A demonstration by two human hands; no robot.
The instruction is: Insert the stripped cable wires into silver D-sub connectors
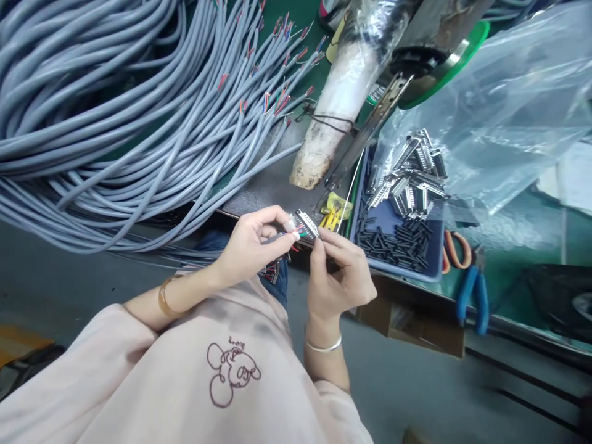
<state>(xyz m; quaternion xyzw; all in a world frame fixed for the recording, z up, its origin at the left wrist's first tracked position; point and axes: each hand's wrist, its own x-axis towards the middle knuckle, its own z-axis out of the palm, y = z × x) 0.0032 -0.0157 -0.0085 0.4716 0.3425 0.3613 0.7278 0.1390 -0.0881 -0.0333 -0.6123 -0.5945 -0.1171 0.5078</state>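
Note:
Between my two hands, in front of my body, is a small metal multi-pin connector (307,223). My right hand (340,268) pinches its right end between thumb and fingertips. With thumb and forefinger closed, my left hand (256,240) grips the end of a grey cable, whose thin coloured wires (301,231) reach the connector's near side. Whether any wire is joined to the connector I cannot tell. White covers show on my left fingertips. Below the left hand, several wired connectors (272,270) hang by my lap, partly hidden.
Grey cables (139,123) with stripped ends lie heaped at the left. A blue tray (437,271) at right holds connectors (416,166) and short black tubes (393,243). Beside it lie blue-handled pliers (472,296). A white wrapped tube (333,105) and a green-rimmed reel (444,68) stand behind.

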